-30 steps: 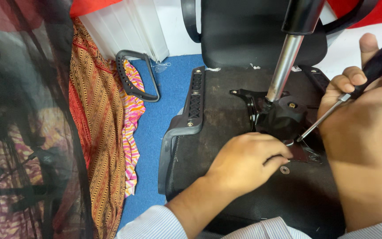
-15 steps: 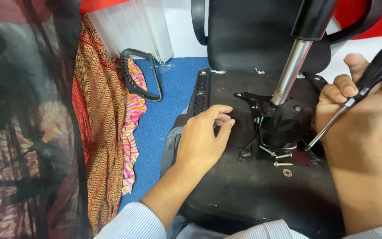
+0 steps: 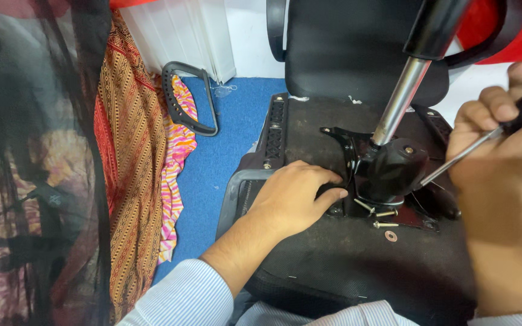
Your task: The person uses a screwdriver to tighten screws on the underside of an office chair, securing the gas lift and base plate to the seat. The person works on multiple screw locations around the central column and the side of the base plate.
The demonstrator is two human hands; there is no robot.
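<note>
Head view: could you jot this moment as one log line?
left hand: on black metal chair mechanism | right hand: holds black-handled screwdriver | loose silver screws: on plate

Head camera looks steeply down, close above the upturned chair seat (image 3: pixel 357 271).

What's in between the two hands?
Between the left hand and right hand, the head view shows the black chair mechanism, with loose screws below it.

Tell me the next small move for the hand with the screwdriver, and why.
Probably bring the screwdriver tip down onto a fastener of the black chair mechanism. The right hand holds the tool angled toward the mechanism, its tip right beside the housing, while the left hand braces the plate edge. Loose screws and a washer lie on the seat underside.
</note>
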